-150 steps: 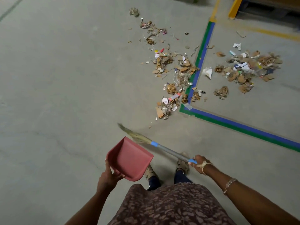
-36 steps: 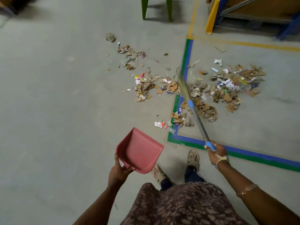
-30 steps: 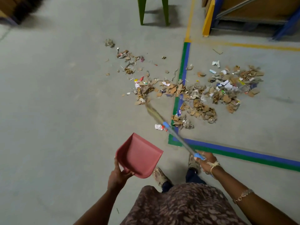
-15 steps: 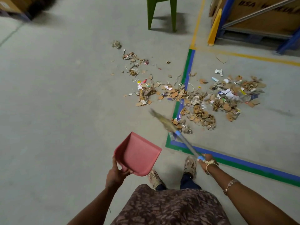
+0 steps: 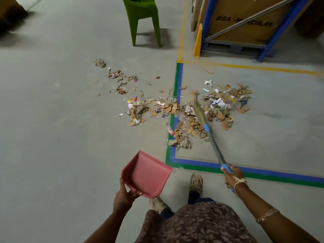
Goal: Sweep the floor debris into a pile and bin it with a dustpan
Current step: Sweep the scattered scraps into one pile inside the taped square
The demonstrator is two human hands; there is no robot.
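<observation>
Cardboard and paper scraps, the debris (image 5: 189, 112), lie strewn over the grey floor on both sides of a blue and green tape line (image 5: 176, 109). My right hand (image 5: 232, 176) grips the blue-ended handle of a grass broom (image 5: 206, 123), whose bristles reach into the scraps to the right of the tape. A pink dustpan (image 5: 146, 174) is held by its rear edge in my left hand (image 5: 125, 195), above the floor and short of the scraps. It looks empty.
A green plastic chair (image 5: 142, 18) stands beyond the debris. At the back right a blue rack (image 5: 280, 27) holds a big cardboard box, with a yellow guard post (image 5: 198, 41) at its corner. My two shoes (image 5: 196, 183) stand just behind the tape corner.
The broom has swung from left of the tape to the right, pushing scraps across the line toward the larger pile. The dustpan has stayed put in my left hand. My view has tilted up.
</observation>
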